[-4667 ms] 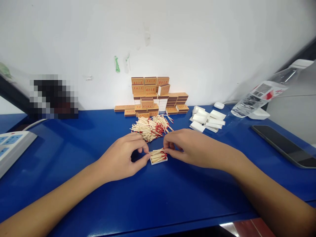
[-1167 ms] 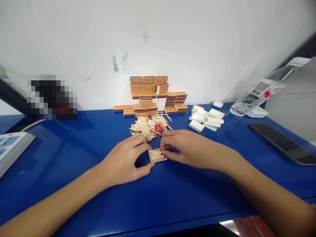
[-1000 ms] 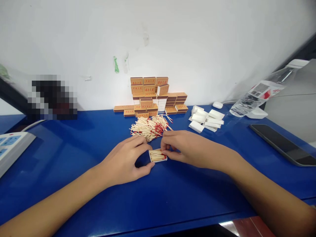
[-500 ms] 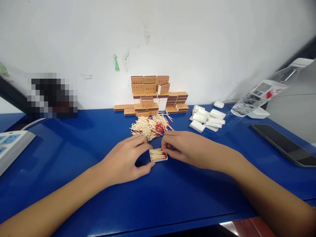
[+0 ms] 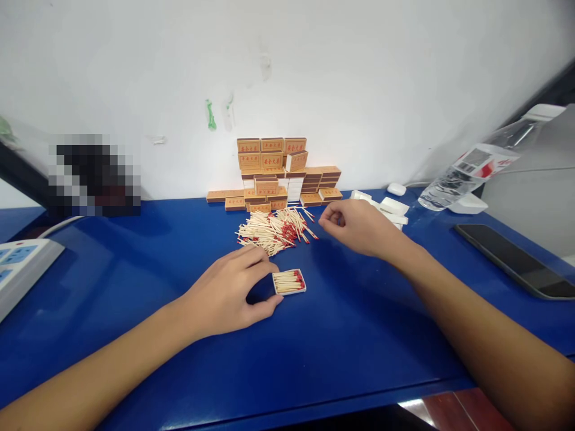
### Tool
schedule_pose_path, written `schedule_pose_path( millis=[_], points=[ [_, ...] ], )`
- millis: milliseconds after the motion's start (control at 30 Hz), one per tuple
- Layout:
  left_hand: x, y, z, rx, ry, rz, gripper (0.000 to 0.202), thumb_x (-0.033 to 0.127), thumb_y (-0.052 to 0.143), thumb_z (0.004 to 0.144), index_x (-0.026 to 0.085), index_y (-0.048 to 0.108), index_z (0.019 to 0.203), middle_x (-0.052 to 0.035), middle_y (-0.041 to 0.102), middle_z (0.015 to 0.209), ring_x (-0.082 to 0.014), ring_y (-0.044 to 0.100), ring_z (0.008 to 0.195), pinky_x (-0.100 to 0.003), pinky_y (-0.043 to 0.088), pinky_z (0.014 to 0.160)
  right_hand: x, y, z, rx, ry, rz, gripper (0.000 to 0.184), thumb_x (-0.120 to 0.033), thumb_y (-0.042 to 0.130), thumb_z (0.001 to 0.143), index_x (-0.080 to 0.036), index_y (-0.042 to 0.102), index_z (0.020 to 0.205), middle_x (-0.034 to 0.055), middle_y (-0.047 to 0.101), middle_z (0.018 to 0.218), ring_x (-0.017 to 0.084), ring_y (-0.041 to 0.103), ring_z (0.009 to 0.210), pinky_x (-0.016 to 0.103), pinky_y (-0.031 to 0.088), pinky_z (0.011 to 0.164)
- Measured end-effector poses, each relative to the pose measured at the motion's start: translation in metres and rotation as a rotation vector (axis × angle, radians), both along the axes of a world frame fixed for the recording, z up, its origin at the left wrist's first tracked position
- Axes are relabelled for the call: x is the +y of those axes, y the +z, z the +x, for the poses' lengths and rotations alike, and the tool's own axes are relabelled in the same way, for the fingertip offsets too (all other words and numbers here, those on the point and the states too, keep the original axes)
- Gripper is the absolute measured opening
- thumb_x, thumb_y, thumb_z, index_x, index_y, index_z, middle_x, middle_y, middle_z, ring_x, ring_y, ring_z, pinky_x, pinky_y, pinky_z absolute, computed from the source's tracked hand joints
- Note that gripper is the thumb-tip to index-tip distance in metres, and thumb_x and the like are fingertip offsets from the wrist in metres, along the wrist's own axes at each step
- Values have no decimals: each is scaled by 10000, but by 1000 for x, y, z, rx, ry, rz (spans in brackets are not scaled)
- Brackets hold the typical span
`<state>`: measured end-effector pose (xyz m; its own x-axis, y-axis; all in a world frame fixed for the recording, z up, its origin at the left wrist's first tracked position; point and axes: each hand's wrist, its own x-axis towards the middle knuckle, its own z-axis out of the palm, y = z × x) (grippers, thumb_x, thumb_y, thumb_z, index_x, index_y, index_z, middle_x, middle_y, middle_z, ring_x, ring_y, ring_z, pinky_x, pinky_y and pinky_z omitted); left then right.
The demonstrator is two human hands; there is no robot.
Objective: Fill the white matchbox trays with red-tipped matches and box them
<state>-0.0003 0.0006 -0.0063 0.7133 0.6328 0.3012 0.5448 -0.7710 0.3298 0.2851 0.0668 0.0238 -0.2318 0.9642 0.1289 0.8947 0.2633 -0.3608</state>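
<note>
A small white matchbox tray (image 5: pixel 290 293) full of red-headed matches lies on the blue tabletop. My left hand (image 5: pixel 238 287) grips its left end, with the thumb at the near side and the index finger at the far side. Beyond it is a loose pile of matches (image 5: pixel 269 230). My right hand (image 5: pixel 359 227) hovers to the right of that pile, fingers curled together, with no match visible in them. It partly covers a heap of white matchbox trays (image 5: pixel 394 206).
Orange-brown matchboxes (image 5: pixel 272 160) are stacked against the white wall. At right are a clear plastic bottle (image 5: pixel 480 164), a white earbud case (image 5: pixel 396 189) and a dark phone (image 5: pixel 516 260). A white power strip (image 5: pixel 27 269) lies at the left edge.
My right hand has left the matchbox tray and moved up and to the right, beside the match pile. My left hand keeps its grip on the tray.
</note>
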Motion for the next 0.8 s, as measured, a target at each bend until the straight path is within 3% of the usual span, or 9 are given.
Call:
schedule_pose_path(
  millis=[167,367,633,733,800],
  points=[
    [0,-1,0,1,-4,-3,265,355,681,968,188,725,1170,-79,674,1015,-246,650,947,-415,575,838,16,-14,-3,146,-30,-176,196,-318,693,889,-178,742,762,47,739,726,163,612,634,309,433,582],
    [-1,0,0,7,-1,11,281,361,699,958,183,722,1174,-75,673,1019,-249,661,957,-412,578,836,11,-15,-19,22,-31,-146,104,-194,689,789,-187,708,686,28,712,664,157,612,618,299,415,587],
    [0,0,-1,5,-1,-15,262,354,686,968,191,724,1169,-77,671,1012,-247,652,949,-416,575,838,7,-7,-3,-59,33,-181,87,-187,631,809,-196,660,728,-5,651,627,147,551,570,307,357,573],
    [1,1,-1,6,3,-21,260,353,683,970,190,726,1167,-77,670,1012,-246,651,952,-415,572,845,4,-2,3,7,101,-195,67,-219,629,853,-192,669,807,-6,649,683,148,549,607,302,366,586],
    [1,1,0,6,7,-22,260,352,683,968,189,727,1165,-78,672,1017,-247,654,955,-418,572,853,-3,2,3,94,221,-194,87,-267,637,895,-194,673,868,-9,642,721,144,536,623,293,371,588]
  ],
)
